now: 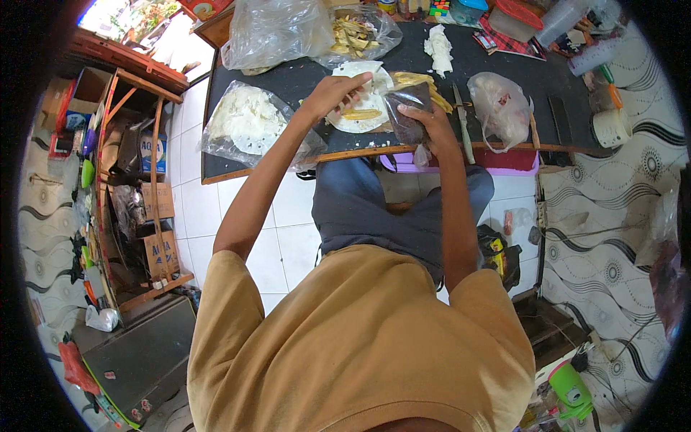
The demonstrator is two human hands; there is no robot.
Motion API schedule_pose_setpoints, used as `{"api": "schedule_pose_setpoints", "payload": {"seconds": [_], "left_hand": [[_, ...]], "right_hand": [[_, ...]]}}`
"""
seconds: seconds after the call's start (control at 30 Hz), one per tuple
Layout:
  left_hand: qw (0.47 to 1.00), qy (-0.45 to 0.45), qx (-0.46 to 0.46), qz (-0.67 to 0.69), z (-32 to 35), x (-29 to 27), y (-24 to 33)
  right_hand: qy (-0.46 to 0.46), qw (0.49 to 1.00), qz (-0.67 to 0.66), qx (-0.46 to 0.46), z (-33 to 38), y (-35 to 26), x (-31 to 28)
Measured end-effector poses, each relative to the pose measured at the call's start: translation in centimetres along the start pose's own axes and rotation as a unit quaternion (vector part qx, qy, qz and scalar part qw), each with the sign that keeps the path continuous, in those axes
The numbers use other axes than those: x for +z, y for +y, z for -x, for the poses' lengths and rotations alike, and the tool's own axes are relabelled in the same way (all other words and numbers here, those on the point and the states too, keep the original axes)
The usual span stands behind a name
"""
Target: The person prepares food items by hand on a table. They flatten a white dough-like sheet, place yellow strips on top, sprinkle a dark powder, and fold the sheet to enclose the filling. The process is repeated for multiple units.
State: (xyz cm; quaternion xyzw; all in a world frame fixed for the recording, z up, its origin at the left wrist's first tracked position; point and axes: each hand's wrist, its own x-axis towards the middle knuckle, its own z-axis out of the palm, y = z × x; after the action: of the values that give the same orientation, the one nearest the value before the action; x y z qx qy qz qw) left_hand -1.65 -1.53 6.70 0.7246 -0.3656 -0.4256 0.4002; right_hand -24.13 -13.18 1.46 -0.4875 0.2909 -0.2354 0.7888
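Observation:
My left hand (335, 94) is over a round white wrapper sheet (371, 123), fingers apart and nothing visible in them. A yellow strip, apparently sliced banana (360, 114), lies on this sheet. My right hand (434, 127) grips a clear plastic bag of dark brown filling (408, 119) at the sheet's right side; whether it is grains or paste cannot be made out. Behind that bag, more yellow slices (426, 81) are partly hidden. To the left, a stack of white wrapper sheets (248, 119) rests on an opened plastic bag.
A knife (464, 128) lies right of my right hand, beside a knotted plastic bag (500, 108). Along the far side of the dark table (288, 85) are a large clear bag (277, 32), a bag of yellow pieces (353, 34) and a crumpled white cloth or paper (438, 50).

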Motion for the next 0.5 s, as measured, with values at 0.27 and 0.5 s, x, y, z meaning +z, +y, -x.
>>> {"api": "schedule_pose_setpoints", "payload": {"seconds": [0.27, 0.5], "left_hand": [[0.993, -0.095, 0.062, -0.012, -1.6, -2.1, -1.5], [0.995, -0.076, 0.066, -0.002, -2.0, -3.5, -3.1]], "right_hand": [[-0.037, 0.982, 0.186, -0.006, -2.1, -1.2, 2.3], [-0.082, 0.937, 0.325, -0.097, -5.3, -0.1, 2.8]]}}
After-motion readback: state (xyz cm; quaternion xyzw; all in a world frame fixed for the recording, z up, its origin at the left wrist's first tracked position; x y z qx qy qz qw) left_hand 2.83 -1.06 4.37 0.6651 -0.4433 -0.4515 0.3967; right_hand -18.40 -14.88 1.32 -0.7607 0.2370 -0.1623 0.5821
